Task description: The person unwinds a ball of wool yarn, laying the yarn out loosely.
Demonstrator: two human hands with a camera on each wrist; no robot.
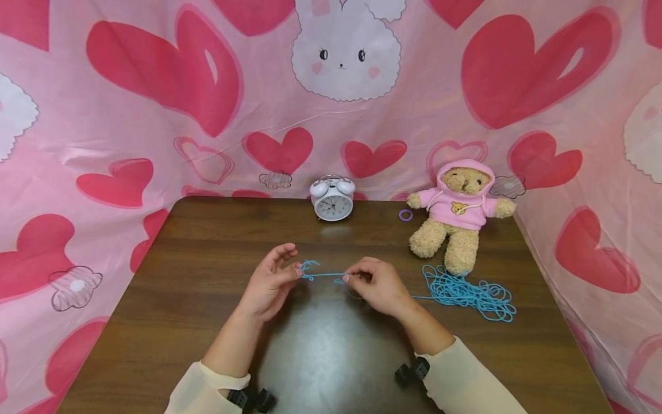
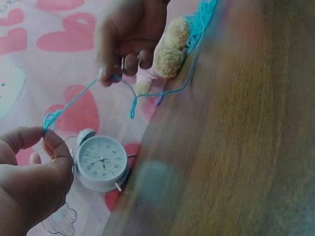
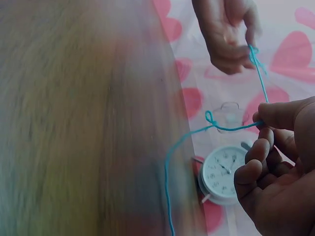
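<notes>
A thin blue cord (image 1: 326,274) stretches between both hands above the table. My left hand (image 1: 270,283) pinches its looped, knotted end (image 2: 51,119) between thumb and index finger, with a few short loops sticking out past the fingertips. With thumb and index finger, my right hand (image 1: 380,286) pinches the cord a short way along. Just beyond the right fingertips a small loop (image 3: 209,117) hangs in the cord. From there the strand runs right to a loose blue pile (image 1: 470,293) on the table.
A teddy bear (image 1: 457,210) in a pink hoodie sits at the back right, its foot against the cord pile. The white alarm clock (image 1: 333,201) stands at the table's back edge. Beside the bear lies a purple ring (image 1: 405,215). Pink heart-patterned cloth (image 1: 207,103) surrounds the table.
</notes>
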